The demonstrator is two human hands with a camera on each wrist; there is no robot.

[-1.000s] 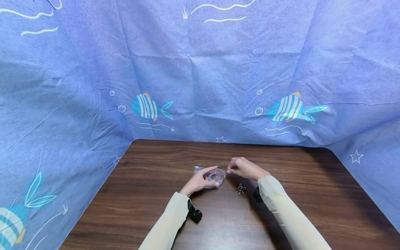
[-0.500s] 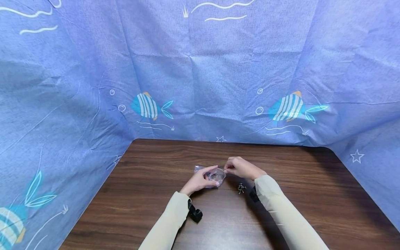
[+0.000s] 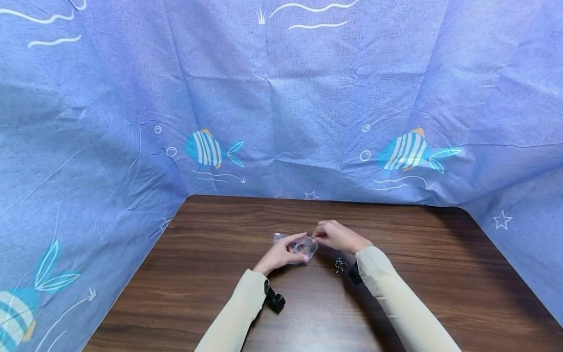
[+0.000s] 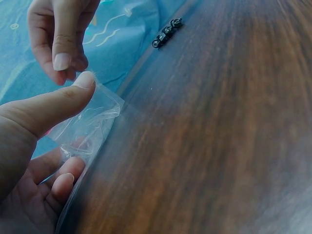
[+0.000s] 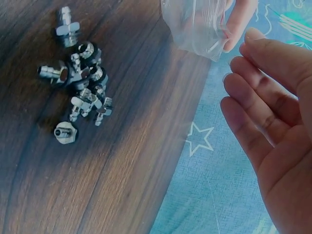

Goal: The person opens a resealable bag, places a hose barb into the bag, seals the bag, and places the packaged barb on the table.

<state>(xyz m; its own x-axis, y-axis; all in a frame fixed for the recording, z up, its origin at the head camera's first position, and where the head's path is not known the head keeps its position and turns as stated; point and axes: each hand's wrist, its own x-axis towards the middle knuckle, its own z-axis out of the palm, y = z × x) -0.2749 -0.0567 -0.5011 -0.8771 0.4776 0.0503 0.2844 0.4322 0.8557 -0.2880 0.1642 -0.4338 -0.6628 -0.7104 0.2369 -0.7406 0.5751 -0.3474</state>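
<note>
My left hand holds a clear plastic bag with the thumb on one side and the fingers on the other, its mouth spread into a round opening. Over that opening's right edge is my right hand, thumb and index fingertips brought together. In the right wrist view the other fingers curve loosely beside the bag; whether anything sits between the fingertips I cannot tell. A small heap of shiny metal hose barb fittings with black rings lies on the table, nearer the person than the right hand.
The dark wood-grain table has its far edge against a blue curtain printed with fish. A black wrist camera hangs at the left cuff, another at the right cuff, close to the heap.
My right hand has moved slightly left, from beside the bag to over the edge of its opening. The left hand and the bag stay in place.
</note>
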